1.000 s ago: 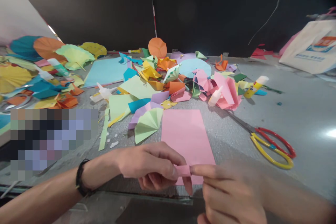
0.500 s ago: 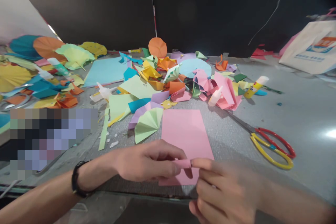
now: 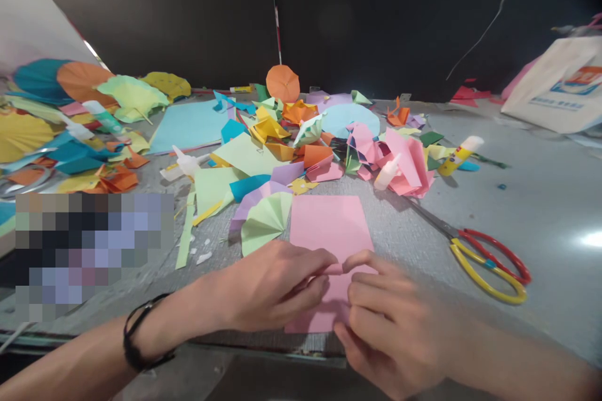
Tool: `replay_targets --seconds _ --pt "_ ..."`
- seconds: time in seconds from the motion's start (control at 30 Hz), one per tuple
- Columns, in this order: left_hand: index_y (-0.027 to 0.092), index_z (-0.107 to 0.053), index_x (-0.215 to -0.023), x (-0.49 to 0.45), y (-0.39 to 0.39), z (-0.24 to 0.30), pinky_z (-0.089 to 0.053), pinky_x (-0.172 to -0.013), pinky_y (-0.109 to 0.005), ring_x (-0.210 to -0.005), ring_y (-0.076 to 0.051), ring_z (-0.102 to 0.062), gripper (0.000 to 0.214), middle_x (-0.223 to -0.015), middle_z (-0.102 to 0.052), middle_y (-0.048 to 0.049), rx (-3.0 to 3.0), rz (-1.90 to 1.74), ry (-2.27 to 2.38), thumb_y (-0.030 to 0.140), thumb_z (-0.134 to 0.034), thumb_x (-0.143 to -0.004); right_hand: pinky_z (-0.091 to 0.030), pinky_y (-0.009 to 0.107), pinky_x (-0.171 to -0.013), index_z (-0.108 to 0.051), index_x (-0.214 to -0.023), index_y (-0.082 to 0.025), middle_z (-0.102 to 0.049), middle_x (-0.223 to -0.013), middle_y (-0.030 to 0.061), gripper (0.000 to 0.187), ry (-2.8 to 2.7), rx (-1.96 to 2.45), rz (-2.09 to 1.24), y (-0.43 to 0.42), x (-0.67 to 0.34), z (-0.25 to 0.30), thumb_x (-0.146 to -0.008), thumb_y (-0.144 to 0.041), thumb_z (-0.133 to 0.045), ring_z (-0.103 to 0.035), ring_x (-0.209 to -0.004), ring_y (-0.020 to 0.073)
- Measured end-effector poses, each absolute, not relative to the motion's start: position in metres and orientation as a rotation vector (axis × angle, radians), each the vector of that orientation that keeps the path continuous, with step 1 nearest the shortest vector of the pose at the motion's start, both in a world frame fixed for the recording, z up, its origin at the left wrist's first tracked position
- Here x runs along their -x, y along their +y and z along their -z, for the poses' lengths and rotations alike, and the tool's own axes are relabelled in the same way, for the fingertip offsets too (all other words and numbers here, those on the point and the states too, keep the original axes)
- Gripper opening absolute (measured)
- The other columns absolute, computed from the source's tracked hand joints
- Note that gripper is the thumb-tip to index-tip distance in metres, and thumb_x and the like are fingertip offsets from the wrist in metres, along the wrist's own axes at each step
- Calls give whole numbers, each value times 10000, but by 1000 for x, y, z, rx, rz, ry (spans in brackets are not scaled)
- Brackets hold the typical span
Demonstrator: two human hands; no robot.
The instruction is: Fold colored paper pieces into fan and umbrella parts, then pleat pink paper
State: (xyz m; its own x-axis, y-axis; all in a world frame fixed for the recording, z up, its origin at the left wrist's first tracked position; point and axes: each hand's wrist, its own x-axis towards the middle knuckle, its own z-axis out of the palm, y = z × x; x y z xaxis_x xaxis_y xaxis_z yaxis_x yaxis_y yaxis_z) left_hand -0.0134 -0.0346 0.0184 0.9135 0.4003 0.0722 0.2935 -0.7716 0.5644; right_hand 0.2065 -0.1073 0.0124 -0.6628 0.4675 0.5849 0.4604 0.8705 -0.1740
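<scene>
Both hands work close together near the front edge of the desk [image 3: 540, 200]. The left hand [image 3: 277, 285], with a black bracelet [image 3: 134, 341] at the wrist, is curled, its fingers pinching a narrow pink paper strip [image 3: 333, 269]. The right hand [image 3: 390, 326] grips the strip's other end between bent fingers. A pink paper sheet [image 3: 329, 225] lies flat beneath and just beyond the hands. A green paper fan [image 3: 266, 223] sits just left of the sheet, and red-and-yellow scissors [image 3: 489, 266] lie well to the right.
</scene>
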Motion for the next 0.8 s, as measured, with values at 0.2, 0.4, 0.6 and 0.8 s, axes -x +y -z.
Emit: replay_targets --seconds 0.2,0.4,0.6,0.8 --pt "109 -546 -1176 11 -35 -4 -400 -512 -313 -621 -206 -650 178 -871 -713 -68 -3035 -39 537 175 -440 -1049 -461 259 -712 -406 -674 -206 -433 -633 -52 287 -2217 948 -585 -109 -207 -23 -925 -113 -509 -429 -609 114" --pt "76 -379 -1420 9 -38 -4 -517 -594 -338 -746 -249 -721 441 -967 -729 -95 -3229 93 547 79 -475 -989 -343 263 -563 -419 -684 -208 -430 -610 -60 387 -1800 1074 -1130 -102 -216 -23 -1032 -332 -533 -398 -559 108" --pt "114 -453 -1307 14 -33 -7 -405 -502 -306 -615 -197 -658 291 -856 -719 -55 -3031 -187 451 103 -422 -1018 -468 286 -623 -495 -716 -213 -537 -650 -29 382 -1683 1025 -1168 -100 -219 -26 -1063 -369 -530 -508 -600 133" --pt "162 -499 -1302 22 -32 -18 -423 -606 -282 -674 -153 -653 261 -927 -740 -40 -2650 -496 297 142 -425 -1053 -596 297 -768 -631 -1057 -191 -684 -968 56 212 -2028 792 -341 -106 -218 -31 -912 -39 -606 -679 -900 184"
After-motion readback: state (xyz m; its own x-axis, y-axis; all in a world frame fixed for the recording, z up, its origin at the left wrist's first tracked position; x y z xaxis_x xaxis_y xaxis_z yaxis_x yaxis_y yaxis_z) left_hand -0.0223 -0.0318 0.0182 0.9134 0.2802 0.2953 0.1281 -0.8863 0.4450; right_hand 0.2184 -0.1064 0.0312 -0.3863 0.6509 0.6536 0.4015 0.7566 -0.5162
